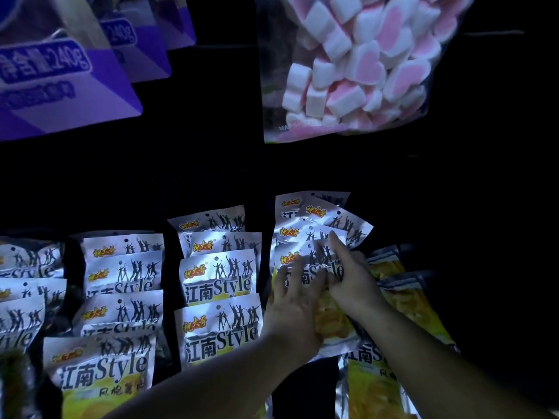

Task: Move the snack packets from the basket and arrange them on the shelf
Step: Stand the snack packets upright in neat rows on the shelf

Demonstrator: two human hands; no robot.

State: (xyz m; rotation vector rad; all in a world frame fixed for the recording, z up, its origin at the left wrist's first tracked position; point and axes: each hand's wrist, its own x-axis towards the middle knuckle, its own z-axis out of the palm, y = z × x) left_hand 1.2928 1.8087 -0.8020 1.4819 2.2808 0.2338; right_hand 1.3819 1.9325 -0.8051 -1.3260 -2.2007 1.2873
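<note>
Two hands cover the silver foil snack packet [319, 258], lengthwise away from you: left hand [290, 300] flat, right hand [352, 279] of unclear grip.

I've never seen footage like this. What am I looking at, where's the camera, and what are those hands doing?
There is no machine here. One camera on a person's head looks down at their own hands. Rows of silver snack packets lie on a dark shelf, with a marshmallow bag and purple boxes above. The left hand lies flat on one packet in the right row; the right hand holds its other side.
</note>
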